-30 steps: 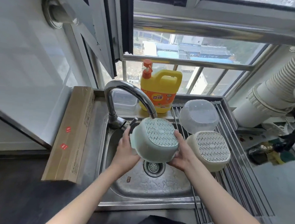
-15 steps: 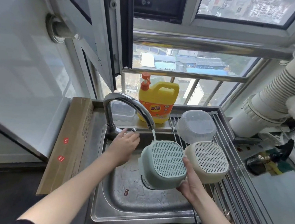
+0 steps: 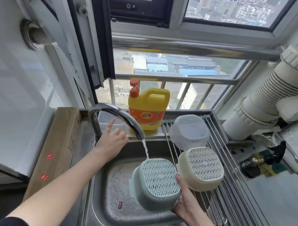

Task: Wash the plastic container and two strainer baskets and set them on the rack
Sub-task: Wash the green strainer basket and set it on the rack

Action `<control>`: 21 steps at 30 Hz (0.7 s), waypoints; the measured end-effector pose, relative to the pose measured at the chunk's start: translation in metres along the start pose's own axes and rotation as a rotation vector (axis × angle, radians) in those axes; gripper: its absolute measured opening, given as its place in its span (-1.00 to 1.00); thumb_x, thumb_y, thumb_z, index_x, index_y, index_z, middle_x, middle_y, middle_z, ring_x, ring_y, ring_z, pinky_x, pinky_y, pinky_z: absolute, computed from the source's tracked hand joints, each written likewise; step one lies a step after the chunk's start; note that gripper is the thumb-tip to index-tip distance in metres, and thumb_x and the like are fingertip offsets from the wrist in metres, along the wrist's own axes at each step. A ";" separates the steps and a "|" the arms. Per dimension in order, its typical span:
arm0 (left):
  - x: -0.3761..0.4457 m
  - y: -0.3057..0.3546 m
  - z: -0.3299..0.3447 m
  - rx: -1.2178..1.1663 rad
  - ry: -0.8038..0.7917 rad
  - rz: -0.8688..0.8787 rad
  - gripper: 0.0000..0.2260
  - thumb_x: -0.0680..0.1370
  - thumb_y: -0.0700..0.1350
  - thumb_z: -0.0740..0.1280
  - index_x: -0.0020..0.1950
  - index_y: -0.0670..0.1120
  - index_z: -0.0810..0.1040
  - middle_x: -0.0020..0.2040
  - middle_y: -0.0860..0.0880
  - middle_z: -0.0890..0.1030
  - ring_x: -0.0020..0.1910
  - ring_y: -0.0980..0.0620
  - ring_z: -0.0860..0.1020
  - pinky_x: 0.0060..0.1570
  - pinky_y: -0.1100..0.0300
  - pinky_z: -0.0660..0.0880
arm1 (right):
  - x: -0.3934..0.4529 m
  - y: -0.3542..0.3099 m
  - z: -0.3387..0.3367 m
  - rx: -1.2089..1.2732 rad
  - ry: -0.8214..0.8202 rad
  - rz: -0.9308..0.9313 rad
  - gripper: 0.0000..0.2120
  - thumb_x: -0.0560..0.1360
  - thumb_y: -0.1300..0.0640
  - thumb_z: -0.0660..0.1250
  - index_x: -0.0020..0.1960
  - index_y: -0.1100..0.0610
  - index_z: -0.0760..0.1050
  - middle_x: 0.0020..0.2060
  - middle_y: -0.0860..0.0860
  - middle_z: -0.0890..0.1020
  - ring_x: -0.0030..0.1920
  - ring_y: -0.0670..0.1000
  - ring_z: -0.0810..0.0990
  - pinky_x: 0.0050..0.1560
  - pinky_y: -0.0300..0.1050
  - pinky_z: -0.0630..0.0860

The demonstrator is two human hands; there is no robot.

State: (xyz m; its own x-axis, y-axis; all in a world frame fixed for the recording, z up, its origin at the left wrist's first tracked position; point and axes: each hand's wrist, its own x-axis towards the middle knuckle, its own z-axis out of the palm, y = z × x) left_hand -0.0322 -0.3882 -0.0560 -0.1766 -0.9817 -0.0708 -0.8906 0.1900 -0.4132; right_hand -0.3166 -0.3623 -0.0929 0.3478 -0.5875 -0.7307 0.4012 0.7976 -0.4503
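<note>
head view: green strainer basket (image 3: 154, 183) under the running faucet (image 3: 119, 116), over the sink (image 3: 114, 185).
right hand (image 3: 186, 204) grips its rim, base up; left hand (image 3: 113, 142) loose-fingered by the faucet, holding nothing. beige strainer basket (image 3: 201, 167) and clear plastic container (image 3: 189, 132) sit upturned on the rack (image 3: 234, 199).

Glossy metal tap (image 3: 119, 117), matt perforated plastic green strainer (image 3: 157, 183).
</note>
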 end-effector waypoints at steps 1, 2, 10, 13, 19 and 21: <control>0.000 -0.004 0.003 0.002 0.045 0.011 -0.82 0.41 -0.21 0.37 -0.03 -0.03 0.64 -0.13 -0.01 0.60 -0.06 -0.07 0.58 0.43 -0.30 -0.16 | -0.001 -0.001 -0.002 -0.008 -0.005 -0.009 -0.43 0.38 0.07 0.48 0.31 0.28 0.45 0.13 0.27 0.63 0.13 0.25 0.62 -0.02 0.12 0.61; 0.001 -0.008 0.006 -0.008 0.079 0.013 -0.82 0.34 -0.21 0.44 -0.09 -0.03 0.64 -0.20 0.00 0.58 -0.12 -0.07 0.59 0.45 -0.27 -0.10 | -0.002 -0.001 -0.002 -0.008 -0.007 -0.019 -0.39 0.34 0.07 0.53 0.31 0.27 0.46 0.12 0.27 0.63 0.11 0.25 0.63 -0.01 0.13 0.61; 0.001 -0.021 0.007 -0.086 0.044 -0.015 -0.77 0.35 -0.26 0.41 -0.05 -0.03 0.58 -0.14 -0.01 0.57 0.03 -0.08 0.59 0.41 -0.19 -0.28 | -0.008 -0.005 -0.014 -0.014 -0.055 -0.035 0.01 -0.12 -0.02 0.71 0.26 0.26 0.49 0.12 0.26 0.63 0.07 0.23 0.65 0.03 0.12 0.57; 0.002 -0.008 -0.002 -0.063 -0.112 -0.097 -0.69 0.55 -0.20 0.18 0.29 -0.01 0.40 0.24 -0.01 0.45 0.39 -0.05 0.30 0.44 -0.17 -0.27 | -0.012 -0.005 -0.011 -0.020 -0.054 -0.047 -0.08 0.00 -0.06 0.68 0.26 0.25 0.49 0.11 0.25 0.64 0.05 0.22 0.66 -0.05 0.08 0.59; -0.006 0.013 -0.016 -0.006 -0.297 -0.099 -0.54 0.66 -0.03 0.02 0.53 -0.16 0.10 0.58 -0.15 -0.10 0.55 -0.10 -0.18 0.48 -0.05 -0.23 | -0.019 -0.006 0.001 -0.040 -0.004 -0.104 -0.42 0.33 -0.01 0.52 0.24 0.26 0.50 0.07 0.23 0.66 0.10 0.22 0.63 0.02 0.10 0.54; -0.015 0.020 -0.017 -0.055 -0.277 -0.027 -0.52 0.66 -0.02 0.02 0.54 -0.17 0.07 0.57 -0.15 -0.15 0.54 -0.09 -0.21 0.48 -0.02 -0.24 | -0.018 -0.006 0.003 -0.012 0.039 -0.111 -0.55 0.45 0.00 0.37 0.24 0.26 0.50 0.06 0.22 0.67 0.11 0.21 0.62 0.06 0.12 0.53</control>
State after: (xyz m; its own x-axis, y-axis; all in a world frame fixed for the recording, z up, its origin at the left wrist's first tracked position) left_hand -0.0551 -0.3697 -0.0475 -0.0379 -0.9504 -0.3088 -0.9162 0.1564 -0.3689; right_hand -0.3230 -0.3572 -0.0760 0.2686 -0.6668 -0.6952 0.4255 0.7296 -0.5354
